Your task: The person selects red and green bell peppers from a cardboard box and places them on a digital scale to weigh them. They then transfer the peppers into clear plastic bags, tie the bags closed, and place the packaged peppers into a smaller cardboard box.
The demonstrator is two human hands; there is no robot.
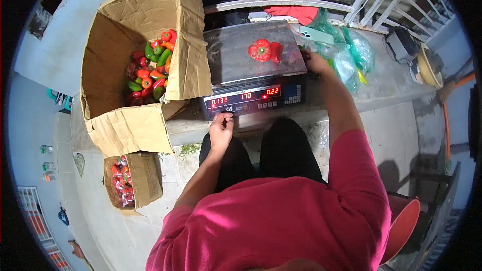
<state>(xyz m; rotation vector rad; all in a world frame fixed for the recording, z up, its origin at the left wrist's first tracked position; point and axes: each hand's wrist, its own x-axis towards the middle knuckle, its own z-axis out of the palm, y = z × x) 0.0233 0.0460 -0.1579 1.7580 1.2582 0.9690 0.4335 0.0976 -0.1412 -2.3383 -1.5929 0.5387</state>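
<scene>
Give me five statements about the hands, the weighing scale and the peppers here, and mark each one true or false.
1. Red peppers lie on the pan of the digital scale. True.
2. The left hand rests on top of the peppers. False: it touches the scale's front panel at a knob below the display.
3. The large cardboard box left of the scale holds red, green and orange peppers. True.
4. The right hand is inside the large box. False: it is at the scale's right edge, beside the clear plastic bags.
5. The small cardboard box on the floor holds only green peppers. False: its contents look red.
</scene>
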